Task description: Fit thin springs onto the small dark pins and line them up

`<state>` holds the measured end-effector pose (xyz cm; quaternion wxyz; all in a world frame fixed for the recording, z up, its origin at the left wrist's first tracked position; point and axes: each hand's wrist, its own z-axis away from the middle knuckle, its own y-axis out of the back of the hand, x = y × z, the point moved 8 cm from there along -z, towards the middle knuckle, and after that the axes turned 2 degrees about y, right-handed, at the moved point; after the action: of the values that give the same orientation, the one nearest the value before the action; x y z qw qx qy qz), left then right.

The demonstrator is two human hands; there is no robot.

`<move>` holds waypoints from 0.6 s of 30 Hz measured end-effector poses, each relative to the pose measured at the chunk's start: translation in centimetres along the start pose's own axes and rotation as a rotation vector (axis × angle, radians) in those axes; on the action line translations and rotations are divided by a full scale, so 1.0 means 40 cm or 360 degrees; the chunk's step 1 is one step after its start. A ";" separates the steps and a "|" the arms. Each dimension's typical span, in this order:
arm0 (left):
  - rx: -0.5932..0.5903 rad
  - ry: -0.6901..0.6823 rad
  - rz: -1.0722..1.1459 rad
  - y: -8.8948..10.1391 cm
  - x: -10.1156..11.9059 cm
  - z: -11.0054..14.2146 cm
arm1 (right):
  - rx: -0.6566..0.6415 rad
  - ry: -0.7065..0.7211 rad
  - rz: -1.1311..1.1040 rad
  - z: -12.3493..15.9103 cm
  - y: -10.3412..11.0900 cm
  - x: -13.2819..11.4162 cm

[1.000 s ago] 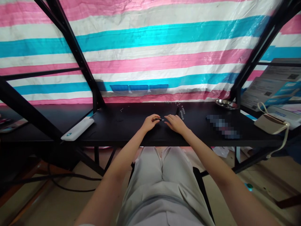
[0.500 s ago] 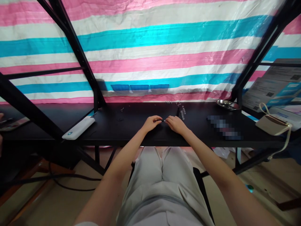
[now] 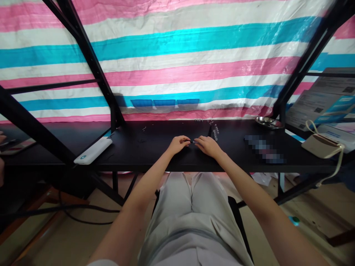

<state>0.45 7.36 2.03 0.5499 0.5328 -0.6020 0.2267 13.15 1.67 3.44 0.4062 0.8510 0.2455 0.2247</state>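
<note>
Head view: The left hand [image 3: 179, 145] and the right hand [image 3: 206, 145] are close together over the worktop [image 3: 144, 153], above its front half and in front of the seated wearer. Between them is a slim dark piece [image 3: 192, 142] with a paler end. The left hand's grip is closed on the dark part, thumb and fingers pinching it. The right hand's grip is closed at the paler end; its fingertips mask part of the piece, and its exact form is too small to tell.

Just beyond the right hand stands a narrow black item [image 3: 210, 130], with a cluster of small clear pieces [image 3: 215, 132] beside it. Small pale bits [image 3: 203, 120] lie along the rear edge of the worktop.

To the wearer's left, a white oblong device [image 3: 93, 151] lies at a slant near an upright of the black frame [image 3: 93, 62]. To the right are a shiny metal dish [image 3: 269, 123] near the rear, a pixelated item [image 3: 263, 149] whose detail is obscured, and a beige bag [image 3: 320, 147] with its strap hanging over the front edge. A striped sheet [image 3: 188, 70] hangs behind. At the far left margin, part of another person's hand [image 3: 2, 137] is visible.
</note>
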 end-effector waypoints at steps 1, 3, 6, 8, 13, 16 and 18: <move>-0.0018 0.0000 -0.0016 -0.002 0.001 0.000 | -0.0016 0.0010 -0.0005 0.000 -0.002 -0.001; -0.0033 0.0005 -0.0030 -0.004 0.002 0.001 | -0.0040 0.0008 -0.0002 0.001 -0.005 0.000; -0.0004 0.0011 0.0000 0.000 0.001 0.001 | -0.0034 -0.0032 0.0012 0.002 -0.006 0.005; 0.0042 0.0011 -0.0011 0.006 -0.001 0.000 | -0.0022 -0.0047 0.0005 0.003 -0.005 0.007; 0.0136 -0.0003 -0.0131 0.021 0.002 0.001 | -0.0003 -0.0053 -0.0003 0.006 -0.006 0.010; 0.0166 -0.0017 -0.0145 0.026 0.004 0.000 | 0.0011 -0.0081 -0.0009 0.008 -0.004 0.015; 0.0212 -0.0028 -0.0143 0.034 0.002 -0.001 | 0.0035 -0.0124 -0.0035 0.010 0.003 0.022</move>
<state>-0.72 7.82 2.53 0.5174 0.5968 -0.5658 0.2366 14.10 1.88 3.47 0.4087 0.8607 0.2413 0.1842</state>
